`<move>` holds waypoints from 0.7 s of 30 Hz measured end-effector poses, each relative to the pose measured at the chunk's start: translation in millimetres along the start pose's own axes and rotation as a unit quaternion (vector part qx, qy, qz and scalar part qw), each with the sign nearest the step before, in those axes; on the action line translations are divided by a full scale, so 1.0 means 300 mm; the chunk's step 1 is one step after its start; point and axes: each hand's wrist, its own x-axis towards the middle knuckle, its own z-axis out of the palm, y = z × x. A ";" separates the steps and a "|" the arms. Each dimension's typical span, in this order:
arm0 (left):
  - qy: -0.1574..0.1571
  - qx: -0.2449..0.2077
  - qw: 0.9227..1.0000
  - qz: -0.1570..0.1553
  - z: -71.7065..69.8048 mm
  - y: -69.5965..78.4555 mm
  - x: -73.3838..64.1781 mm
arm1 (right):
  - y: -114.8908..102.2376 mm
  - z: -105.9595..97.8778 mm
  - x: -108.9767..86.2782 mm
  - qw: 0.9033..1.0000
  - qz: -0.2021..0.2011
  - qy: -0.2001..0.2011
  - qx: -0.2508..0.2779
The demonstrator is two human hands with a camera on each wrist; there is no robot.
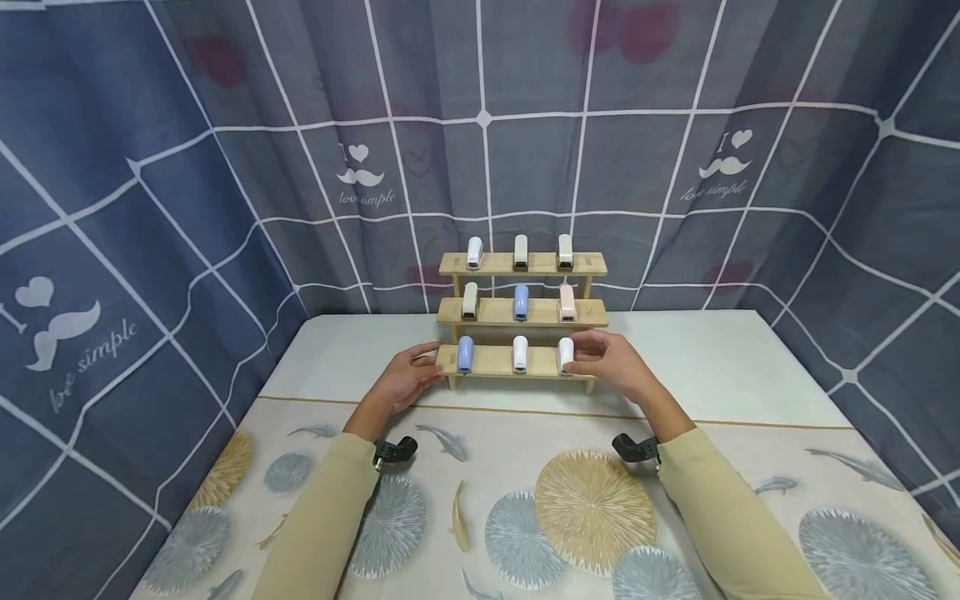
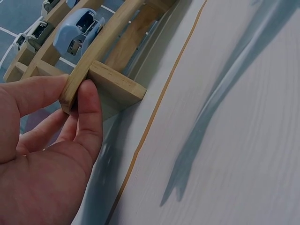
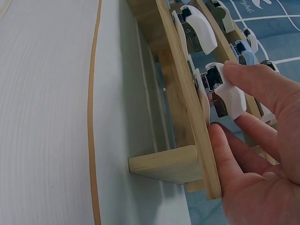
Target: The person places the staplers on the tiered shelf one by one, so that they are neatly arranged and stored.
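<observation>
A three-tier wooden rack (image 1: 489,312) holds small staplers in rows. At the left end of its lowest shelf, my left hand (image 1: 408,377) pinches the board end (image 2: 75,86) between thumb and fingers. A blue stapler (image 1: 466,355) sits just inboard of that hand. My right hand (image 1: 609,360) grips the white stapler (image 3: 229,91) at the right end of the same shelf, thumb on its top and fingers around its side and base. Between these two stands another white stapler (image 1: 520,354). Its upper arm shows raised in the right wrist view.
The middle shelf bears a grey-green stapler (image 1: 470,301), a blue one and a pink stapler (image 1: 567,302). Three pale staplers line the top shelf (image 1: 495,265). A patterned cloth (image 1: 315,500) covers the table, and a checked curtain (image 1: 540,167) hangs behind.
</observation>
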 end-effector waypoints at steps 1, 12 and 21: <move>0.001 -0.001 1.000 0.003 -0.002 0.002 0.000 | -0.002 0.001 0.005 1.000 -0.003 0.000 -0.003; 0.030 0.013 0.999 -0.003 -0.008 -0.008 -0.025 | -0.006 0.019 0.013 1.000 -0.013 -0.006 -0.015; 0.020 0.036 0.999 0.020 -0.043 0.014 -0.025 | 0.005 -0.016 0.000 0.999 -0.039 0.030 -0.020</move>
